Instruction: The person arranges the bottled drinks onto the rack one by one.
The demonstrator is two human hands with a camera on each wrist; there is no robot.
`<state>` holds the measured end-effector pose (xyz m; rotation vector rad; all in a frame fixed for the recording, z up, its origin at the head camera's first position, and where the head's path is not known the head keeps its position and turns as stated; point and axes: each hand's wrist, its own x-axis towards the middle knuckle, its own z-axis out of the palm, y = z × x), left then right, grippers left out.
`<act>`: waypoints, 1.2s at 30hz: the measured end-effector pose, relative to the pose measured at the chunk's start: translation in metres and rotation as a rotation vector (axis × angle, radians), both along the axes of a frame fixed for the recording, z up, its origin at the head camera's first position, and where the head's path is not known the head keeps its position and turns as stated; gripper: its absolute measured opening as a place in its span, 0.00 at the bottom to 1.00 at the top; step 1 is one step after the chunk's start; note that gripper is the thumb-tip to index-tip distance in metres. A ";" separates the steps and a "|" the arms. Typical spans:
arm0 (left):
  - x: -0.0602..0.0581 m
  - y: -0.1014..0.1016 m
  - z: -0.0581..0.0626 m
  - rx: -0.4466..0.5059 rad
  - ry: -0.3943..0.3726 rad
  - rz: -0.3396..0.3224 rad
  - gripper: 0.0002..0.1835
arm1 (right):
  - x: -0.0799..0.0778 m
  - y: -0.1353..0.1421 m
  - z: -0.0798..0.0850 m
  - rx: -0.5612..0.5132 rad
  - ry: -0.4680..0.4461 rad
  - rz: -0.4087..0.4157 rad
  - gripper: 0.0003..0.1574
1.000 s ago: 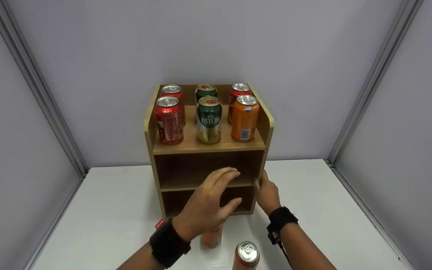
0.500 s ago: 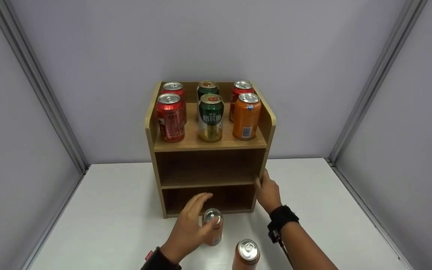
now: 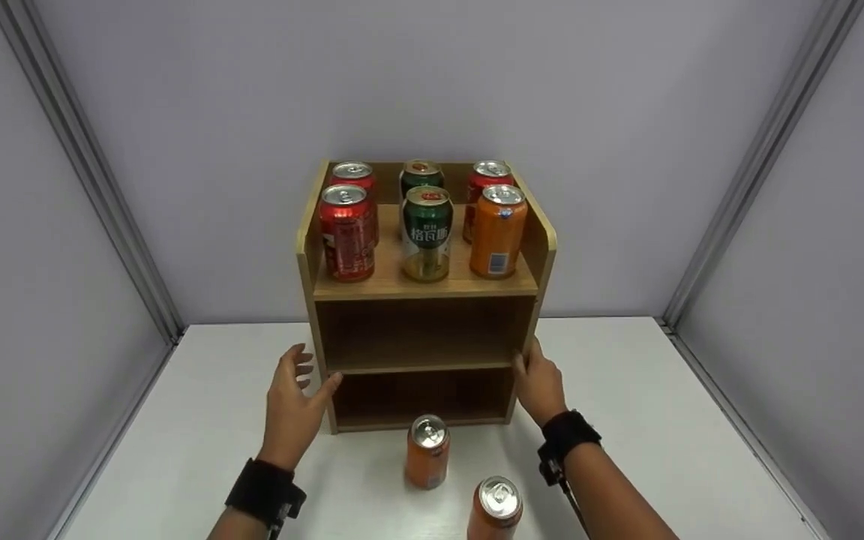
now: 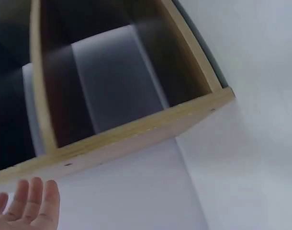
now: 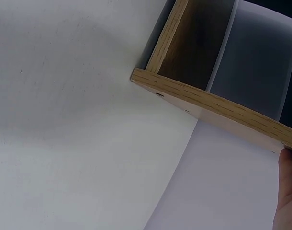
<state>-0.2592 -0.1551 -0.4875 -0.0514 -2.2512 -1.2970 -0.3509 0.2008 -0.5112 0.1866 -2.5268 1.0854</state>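
A small wooden shelf [image 3: 424, 369] with three levels stands on the white table, its two lower levels bare. My right hand [image 3: 541, 386] holds the shelf's right side, thumb at the front edge and fingers along the outer face. In the right wrist view part of that hand [image 5: 287, 191] meets the panel edge. My left hand [image 3: 293, 409] is beside the shelf's left side, fingers spread and thumb overlapping the front edge. The left wrist view shows its fingers [image 4: 33, 201] extended just off the side panel. Nothing is held in the left hand.
Red cans [image 3: 347, 240], green cans [image 3: 427, 236] and an orange can [image 3: 498, 236] stand upright on the top level in two rows. In front of the shelf, an orange can [image 3: 427, 457] and another nearer orange can [image 3: 493, 514] stand on the table [image 3: 627, 420]. Grey walls enclose it.
My left hand has moved down from in front of the shelf, past the orange can, then left to the shelf's left side. The right hand has stayed on the right side.
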 end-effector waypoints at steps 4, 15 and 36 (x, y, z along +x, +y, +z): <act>-0.016 -0.004 -0.007 0.030 -0.027 -0.028 0.41 | 0.000 -0.004 -0.003 0.001 -0.004 0.008 0.20; -0.037 0.000 -0.018 0.143 -0.074 -0.044 0.33 | 0.001 -0.003 -0.005 -0.005 0.036 0.005 0.20; -0.040 0.006 -0.025 0.117 -0.001 0.039 0.21 | 0.039 0.028 0.020 -0.245 -0.007 0.172 0.47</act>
